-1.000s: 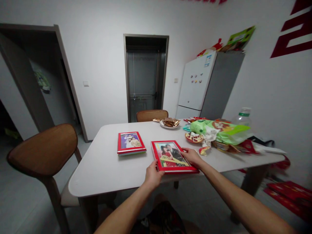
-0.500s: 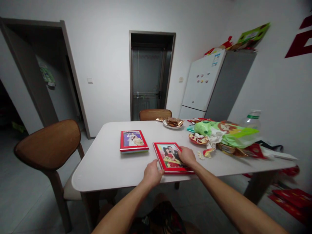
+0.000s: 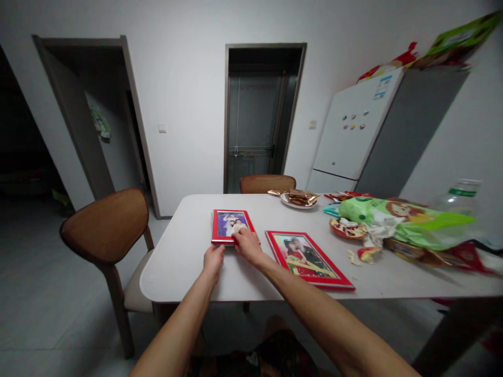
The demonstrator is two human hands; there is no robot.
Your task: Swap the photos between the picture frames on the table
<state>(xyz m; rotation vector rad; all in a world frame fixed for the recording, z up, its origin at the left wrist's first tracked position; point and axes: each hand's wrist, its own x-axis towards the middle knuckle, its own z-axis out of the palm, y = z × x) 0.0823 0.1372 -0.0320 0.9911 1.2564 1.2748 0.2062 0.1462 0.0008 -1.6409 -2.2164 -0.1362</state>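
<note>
A red-bordered photo frame (image 3: 220,239) with a purple-toned picture lies on the left part of the table (image 3: 176,262). My right hand (image 3: 247,246) is closed over its near right corner, the fingertips partly hiding the picture. At the near edge, my left hand (image 3: 214,262) is closed with its fingertips against the border; part of its grip is hidden. A second, larger red photo frame (image 3: 308,256), showing a couple, lies flat to the right, its near corner close to the table's front edge. Neither hand touches it.
Right of the frames are an opened pomegranate (image 3: 348,229), peel pieces (image 3: 368,255), a green bag (image 3: 412,217) and a plastic jug (image 3: 463,196). A plate (image 3: 298,204) of wrapped snacks stands at the back. Wooden chairs (image 3: 106,225) flank the table; a fridge (image 3: 353,125) stands behind.
Both hands have left the larger photo frame and moved left to the smaller one, taking hold at its near side. The view has turned left, shifting the scene rightward.
</note>
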